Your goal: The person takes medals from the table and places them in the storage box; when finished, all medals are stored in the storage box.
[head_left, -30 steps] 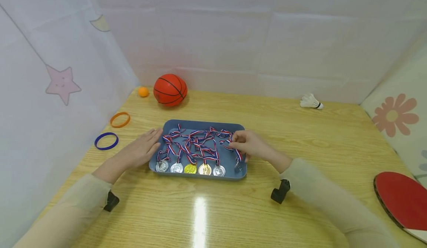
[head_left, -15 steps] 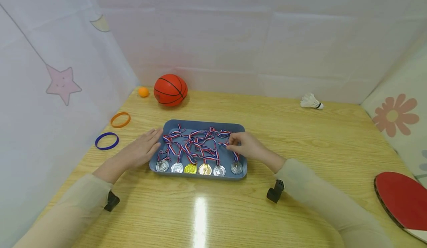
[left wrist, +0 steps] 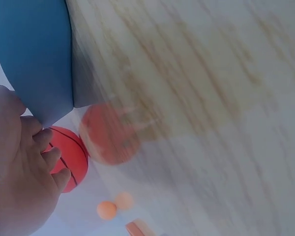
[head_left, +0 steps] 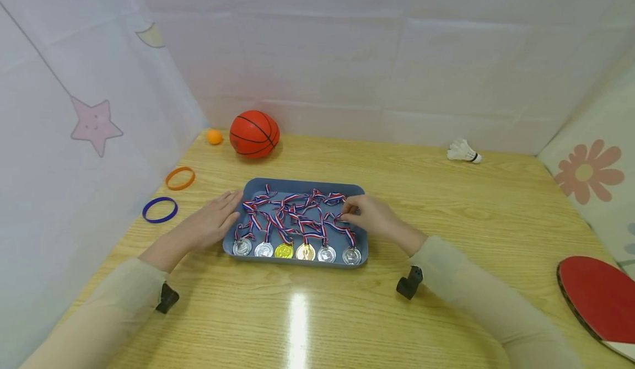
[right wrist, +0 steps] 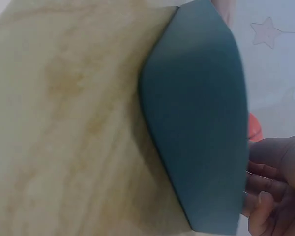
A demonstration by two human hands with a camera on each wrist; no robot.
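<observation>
A grey-blue tray lies on the table with several medals on striped red, white and blue ribbons inside. The medals line its near side: silver ones, plus a yellow-gold medal and a paler gold medal in the middle. My left hand rests with straight fingers against the tray's left wall, also seen by the left wrist camera. Over the right end, my right hand pinches the ribbon of the rightmost silver medal. In the right wrist view the tray wall hides its fingertips.
Behind the tray sit a red basketball and an orange ball. An orange wristband and a blue wristband lie left. A shuttlecock is at the back right, a red paddle at the right edge.
The rightmost silver medal has come to lie flat in line with the others, its ribbon now looser. My right hand has shifted slightly; the left hand stays in place.
</observation>
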